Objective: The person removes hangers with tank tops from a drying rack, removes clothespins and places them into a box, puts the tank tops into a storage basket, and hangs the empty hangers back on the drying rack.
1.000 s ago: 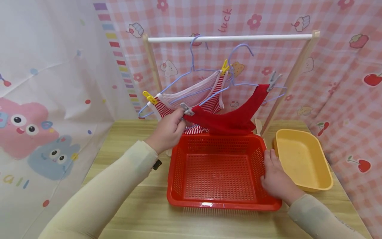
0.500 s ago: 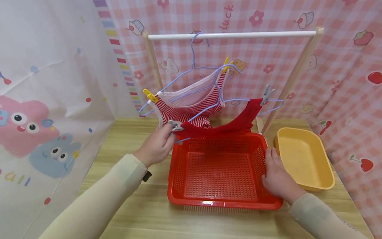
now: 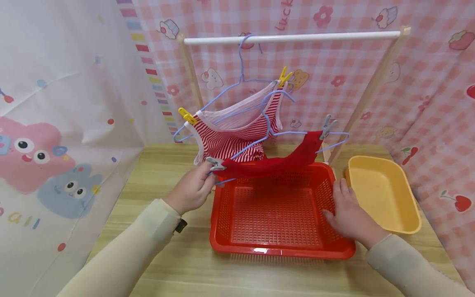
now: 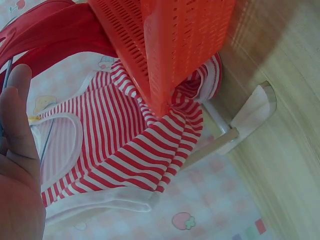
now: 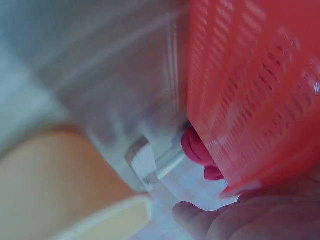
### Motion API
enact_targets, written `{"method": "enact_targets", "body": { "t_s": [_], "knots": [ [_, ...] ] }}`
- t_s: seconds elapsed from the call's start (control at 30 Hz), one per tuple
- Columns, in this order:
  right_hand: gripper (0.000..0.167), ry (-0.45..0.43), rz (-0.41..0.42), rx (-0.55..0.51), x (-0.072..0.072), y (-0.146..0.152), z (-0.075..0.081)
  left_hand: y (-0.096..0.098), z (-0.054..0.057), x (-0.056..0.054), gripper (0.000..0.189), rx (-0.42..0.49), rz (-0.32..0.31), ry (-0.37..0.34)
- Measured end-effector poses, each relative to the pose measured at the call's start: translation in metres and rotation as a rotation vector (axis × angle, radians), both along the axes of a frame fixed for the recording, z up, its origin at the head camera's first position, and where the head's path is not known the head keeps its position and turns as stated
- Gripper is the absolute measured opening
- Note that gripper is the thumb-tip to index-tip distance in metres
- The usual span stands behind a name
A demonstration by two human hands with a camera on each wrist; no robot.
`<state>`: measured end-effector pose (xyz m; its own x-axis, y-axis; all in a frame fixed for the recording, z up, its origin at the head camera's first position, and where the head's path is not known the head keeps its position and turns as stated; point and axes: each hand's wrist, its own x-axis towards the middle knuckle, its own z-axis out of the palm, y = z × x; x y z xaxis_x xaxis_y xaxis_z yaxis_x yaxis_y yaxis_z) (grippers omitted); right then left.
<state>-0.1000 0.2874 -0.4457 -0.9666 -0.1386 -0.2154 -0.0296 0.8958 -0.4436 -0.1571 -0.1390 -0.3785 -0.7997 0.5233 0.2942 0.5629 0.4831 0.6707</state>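
Observation:
In the head view my left hand (image 3: 191, 187) pinches the left end of a blue hanger (image 3: 252, 144), beside a grey clothespin (image 3: 216, 164). A red garment (image 3: 267, 166) is clipped to this hanger, with another grey clothespin (image 3: 328, 127) at its right end. The hanger's hook is off the rod, and the garment overlaps the back rim of a red basket (image 3: 274, 218). My right hand (image 3: 350, 212) rests on the basket's right rim, fingers extended. The left wrist view shows a striped garment (image 4: 105, 135) behind the basket.
The striped garment hangs from another blue hanger (image 3: 222, 94) with yellow clothespins (image 3: 188, 116) on a rack with a white rod (image 3: 297, 38). A yellow tub (image 3: 382, 198) stands right of the basket on the wooden table (image 3: 178, 264). A checked cloth (image 3: 326, 62) backs the rack.
My left hand has moved down and left with the hanger and red garment, so the hook sits lower and further from the rod. My right hand stays at the basket's rim.

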Motion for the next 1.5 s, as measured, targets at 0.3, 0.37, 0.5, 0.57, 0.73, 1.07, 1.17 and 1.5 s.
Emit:
{"method": "enact_targets", "body": {
  "t_s": [0.3, 0.37, 0.5, 0.57, 0.73, 1.07, 1.17, 1.5],
  "knots": [
    [0.118, 0.039, 0.044, 0.028, -0.050, 0.002, 0.030, 0.000, -0.004, -0.002, 0.024, 0.007, 0.043, 0.000],
    [0.118, 0.039, 0.066, 0.052, -0.062, -0.001, 0.034, 0.000, -0.005, -0.002, 0.023, 0.020, 0.038, -0.005],
    [0.109, 0.061, 0.127, 0.102, -0.084, -0.010, 0.036, 0.001, -0.006, -0.002, 0.024, 0.045, 0.019, -0.018],
    [0.101, 0.097, 0.167, 0.123, -0.094, -0.014, 0.035, 0.002, -0.006, -0.003, 0.024, 0.051, 0.015, -0.015],
    [0.081, 0.183, 0.235, 0.166, -0.114, -0.020, 0.029, 0.004, -0.006, -0.004, 0.024, 0.058, 0.016, -0.007],
    [0.047, 0.126, 0.213, 0.020, -0.132, -0.028, 0.028, 0.007, -0.005, -0.004, 0.028, 0.058, 0.004, -0.021],
    [0.039, 0.125, 0.211, -0.010, -0.131, -0.031, 0.031, 0.007, -0.005, -0.004, 0.028, 0.054, 0.005, -0.016],
    [0.028, 0.121, 0.174, 0.062, -0.131, -0.031, 0.027, 0.006, -0.007, -0.005, 0.029, 0.063, -0.003, -0.017]
  ]
}}
